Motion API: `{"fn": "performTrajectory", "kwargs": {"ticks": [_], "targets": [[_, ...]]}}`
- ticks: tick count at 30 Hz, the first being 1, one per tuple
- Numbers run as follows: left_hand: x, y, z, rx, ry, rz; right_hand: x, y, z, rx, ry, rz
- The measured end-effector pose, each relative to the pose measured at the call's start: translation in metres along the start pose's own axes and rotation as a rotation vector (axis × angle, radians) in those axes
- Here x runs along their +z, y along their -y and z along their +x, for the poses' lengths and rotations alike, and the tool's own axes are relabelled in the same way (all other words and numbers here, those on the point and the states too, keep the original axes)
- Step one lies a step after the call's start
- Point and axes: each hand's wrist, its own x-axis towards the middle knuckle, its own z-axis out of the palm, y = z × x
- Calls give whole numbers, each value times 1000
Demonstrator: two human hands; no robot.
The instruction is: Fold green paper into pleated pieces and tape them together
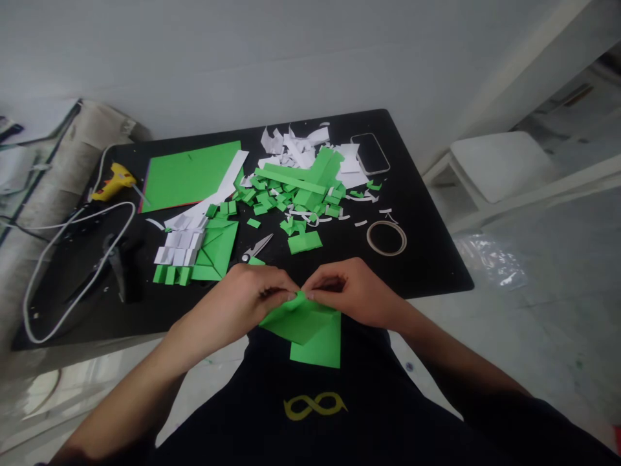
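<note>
In the head view, the left hand (259, 288) and the right hand (356, 291) meet almost fingertip to fingertip, each pinching the top of a folded green paper (315, 346) between thumb and fingers. The paper hangs below both hands, in front of the person's dark clothing, at the near edge of the black table (427, 275).

Just beyond the left hand lie scissors (262, 246), blades pointing away; their handles are hidden, and they are the closest hard thing to its knuckles. Left of that hand are a creased green sheet (220, 249) and a cluster of white folded pieces (182, 239). Farther out on that side sit a stack of green sheets (189, 175), a yellow glue gun (114, 183) and a looping white cable (26, 317).

Straight ahead of both hands, a small green piece (305, 242) lies near, with a heap of green scraps (272, 197) behind it crowding the middle. Beyond the right hand rests a tape roll (404, 239); farther off is a phone (370, 154), partly bordered by white paper. Well to its right, off the table, stands a white stool (499, 165).
</note>
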Motion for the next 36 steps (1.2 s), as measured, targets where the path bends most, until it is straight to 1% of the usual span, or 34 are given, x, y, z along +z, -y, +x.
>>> {"fn": "performTrajectory", "kwargs": {"ticks": [4,12,17,21,25,31,36], "targets": [[-1,-1,2,-31,34,3,0,0,-1,5,16,11],[-1,1,3,21,95,55,-1,-2,-1,15,47,12],[-4,-3,5,-6,172,84,-2,-1,0,41,80,-2],[-5,-3,5,-18,203,95,-2,-1,0,40,93,-13],[-6,-4,7,-27,247,107,-3,2,1,45,132,-37],[-5,-9,10,-10,262,143,-1,10,5,49,196,-144],[-4,-7,12,-32,294,151,4,11,5,31,223,-162]]}}
